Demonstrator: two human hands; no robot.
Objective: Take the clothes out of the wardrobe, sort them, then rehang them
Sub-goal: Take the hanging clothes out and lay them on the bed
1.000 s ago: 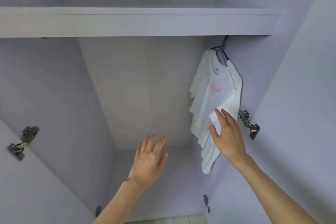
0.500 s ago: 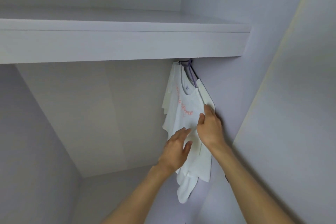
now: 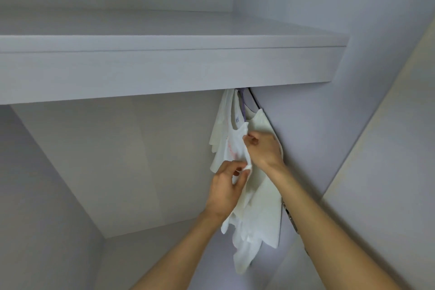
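White T-shirts point(image 3: 255, 200) hang bunched at the right end of the wardrobe, just under the shelf, on a purple hanger point(image 3: 242, 107) and a dark one beside it. The front shirt carries faint red print. My left hand point(image 3: 227, 187) pinches a fold of the front shirt's cloth at mid-height. A little higher, my right hand point(image 3: 264, 148) grips the same shirt near its collar and shoulder. The rail and the hanger hooks are hidden behind the shelf's front edge.
A thick pale shelf point(image 3: 164, 68) juts out above the hanging space. The wardrobe's right side wall point(image 3: 306, 139) is right behind the shirts, with a hinge point(image 3: 288, 212) low on it. The open door point(image 3: 388, 172) stands at the right.
My view has moved closer and upward. My left hand rose from open air onto the shirt and closed on it; my right hand slid up from the hem to the collar area.
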